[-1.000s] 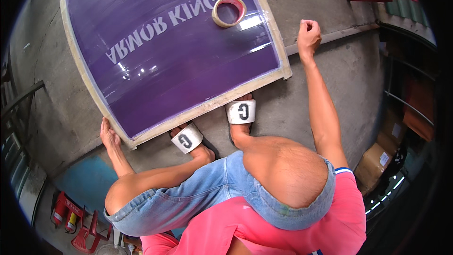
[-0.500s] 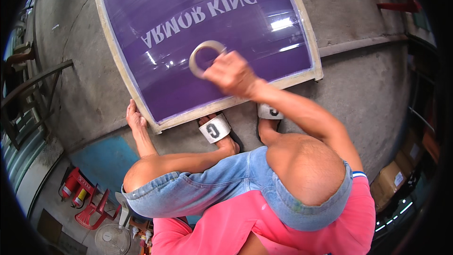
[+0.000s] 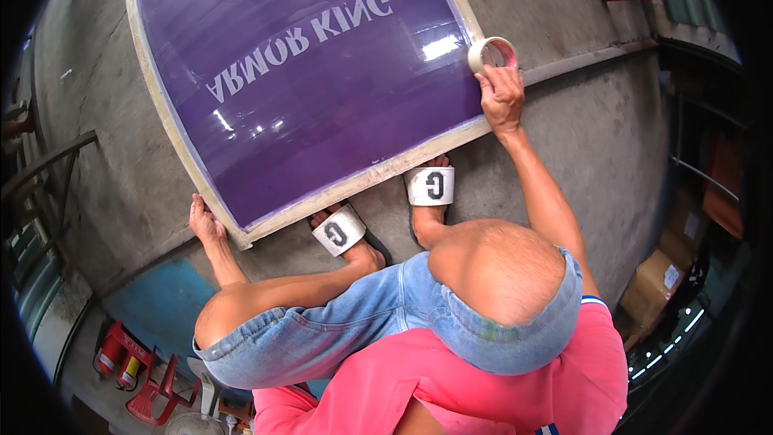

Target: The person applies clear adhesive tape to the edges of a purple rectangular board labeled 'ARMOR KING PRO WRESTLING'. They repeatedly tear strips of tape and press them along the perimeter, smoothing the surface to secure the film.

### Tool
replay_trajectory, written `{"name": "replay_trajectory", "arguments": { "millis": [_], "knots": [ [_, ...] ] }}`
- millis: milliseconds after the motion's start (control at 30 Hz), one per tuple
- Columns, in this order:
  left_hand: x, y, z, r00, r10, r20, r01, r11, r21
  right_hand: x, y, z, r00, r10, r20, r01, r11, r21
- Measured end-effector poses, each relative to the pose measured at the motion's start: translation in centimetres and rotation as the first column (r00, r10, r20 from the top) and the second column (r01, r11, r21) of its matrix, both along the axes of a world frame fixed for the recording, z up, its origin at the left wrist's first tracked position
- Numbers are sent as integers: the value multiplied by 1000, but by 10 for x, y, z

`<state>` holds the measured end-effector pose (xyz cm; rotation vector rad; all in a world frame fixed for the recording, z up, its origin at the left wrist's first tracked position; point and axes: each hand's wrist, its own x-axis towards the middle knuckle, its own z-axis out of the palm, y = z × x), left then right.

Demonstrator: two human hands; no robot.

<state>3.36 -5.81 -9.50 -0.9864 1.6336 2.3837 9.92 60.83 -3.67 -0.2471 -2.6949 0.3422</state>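
**Positioning the Roll at the Frame's Right Edge**

The frame [image 3: 165, 113], pale and rectangular, surrounds a glossy purple sheet [image 3: 322, 121] with pale mirrored lettering [image 3: 298, 44]. Its near edge lies in front of the person's slippers [image 3: 430, 186], above the grey floor [image 3: 596, 137]. Most of the far edge is out of view.

Roll: the tape roll [image 3: 477, 55] is at the right edge of the frame, nearer the near right corner than the far one. Its hole is visible, with a pink inner face.

Right hand: the right hand [image 3: 501, 98] is closed, with the fingers bent onto the near side of the roll. The hand covers part of the right edge close to the near right corner.

Left hand: the left hand [image 3: 208, 224] is at the near left corner, on the outer side of the left edge. The fingers are loosely extended. Whether they grip the underside cannot be determined.

Status: a pale band [image 3: 176, 109] lines the sheet along the left, near and right edges; whether it is laid tape cannot be confirmed. No strip can be made out between the roll and the frame. The work appears to be in hand rather than complete, since the roll is not set down. What remains at the far edge cannot be judged from this view.
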Motion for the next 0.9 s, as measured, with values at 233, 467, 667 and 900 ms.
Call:
{"name": "replay_trajectory", "arguments": {
  "millis": [233,467,667,900],
  "knots": [
    [-12,10,-4,998,55,-14,-57,970,-238,-16,-119,13,940,341,32,-331,928,-172],
    [-16,-2,-18,990,137,24,-104,841,-531,-5,-112,8,991,98,-88,-119,957,-266],
    [-23,37,10,956,24,292,281,204,-938,-8,-26,-30,959,-208,193,215,976,-17],
    [11,74,22,982,-190,4,-9,-69,-998,-43,-17,-28,838,-356,413,460,868,-187]
  ]
}}
